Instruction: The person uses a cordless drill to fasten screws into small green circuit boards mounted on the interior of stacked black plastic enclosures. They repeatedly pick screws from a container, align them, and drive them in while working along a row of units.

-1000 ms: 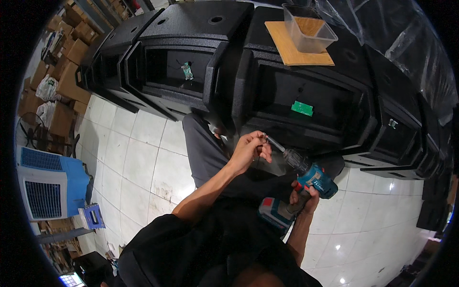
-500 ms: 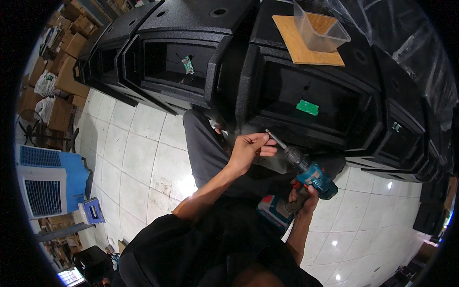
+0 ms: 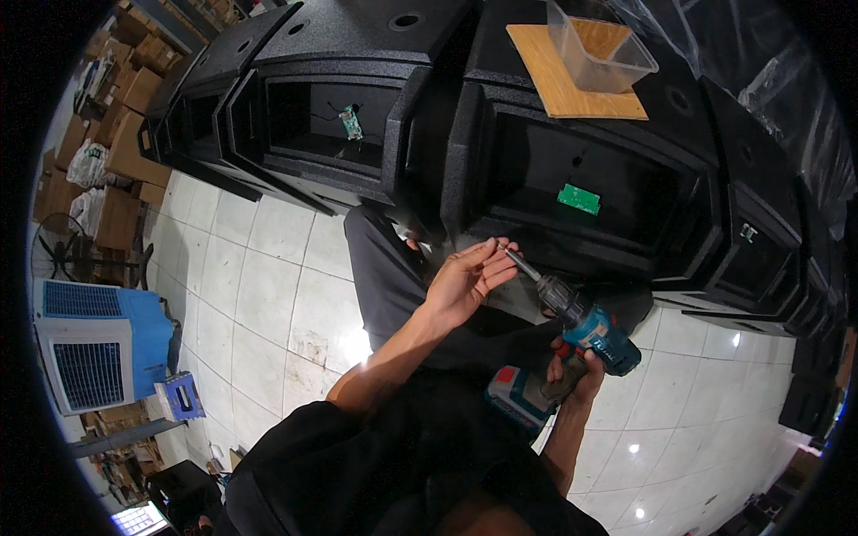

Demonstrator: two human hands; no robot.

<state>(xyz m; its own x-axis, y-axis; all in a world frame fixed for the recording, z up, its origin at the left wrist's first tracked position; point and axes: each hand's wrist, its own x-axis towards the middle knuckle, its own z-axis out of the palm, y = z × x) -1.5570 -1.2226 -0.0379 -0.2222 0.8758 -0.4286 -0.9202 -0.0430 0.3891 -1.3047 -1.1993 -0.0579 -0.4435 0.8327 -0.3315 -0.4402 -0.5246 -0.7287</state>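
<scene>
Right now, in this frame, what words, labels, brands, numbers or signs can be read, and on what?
Teal drill in the right hand: pale lettering on its body, not transcribed here.
Green circuit board: pale marks, too small to read.
Lit screen, lower left: too small to read.

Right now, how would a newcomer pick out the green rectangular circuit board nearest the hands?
Find the black textured cabinet topped by a wooden panel. Inside its open front sits the green rectangular circuit board, brighter and wider than the paler circuit board in the black cabinet to its left.
</scene>
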